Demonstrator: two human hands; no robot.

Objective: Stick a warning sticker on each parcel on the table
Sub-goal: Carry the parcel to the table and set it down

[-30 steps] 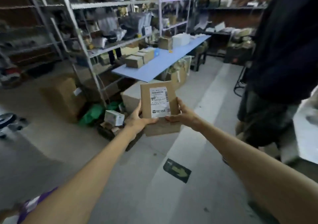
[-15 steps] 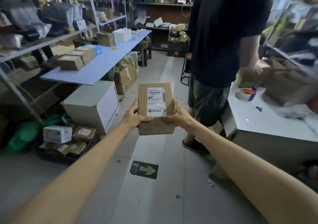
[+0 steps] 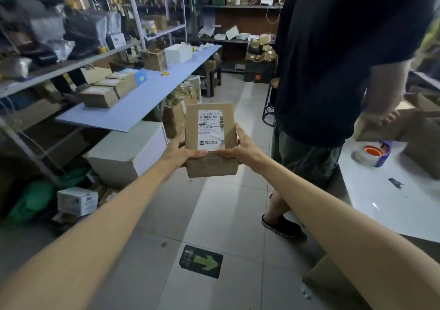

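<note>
I hold a brown cardboard parcel [image 3: 210, 166] with a white shipping label out in front of me at chest height, over the tiled floor. My left hand [image 3: 177, 153] grips its left side with the thumb on top. My right hand [image 3: 240, 151] grips its right side the same way. Several more brown parcels [image 3: 98, 96] lie on the long blue table [image 3: 145, 102] at the left. No warning sticker is visible on the held parcel.
A person in a black shirt [image 3: 333, 71] stands close on the right beside a white table [image 3: 385, 197] with a tape roll [image 3: 370, 154] and cartons. Metal shelves [image 3: 71, 62] line the left. A white box [image 3: 126, 152] and small boxes sit on the floor.
My view has swung to the right, from the left shelves toward the aisle and the standing person. The parcel stays gripped in both hands.
</note>
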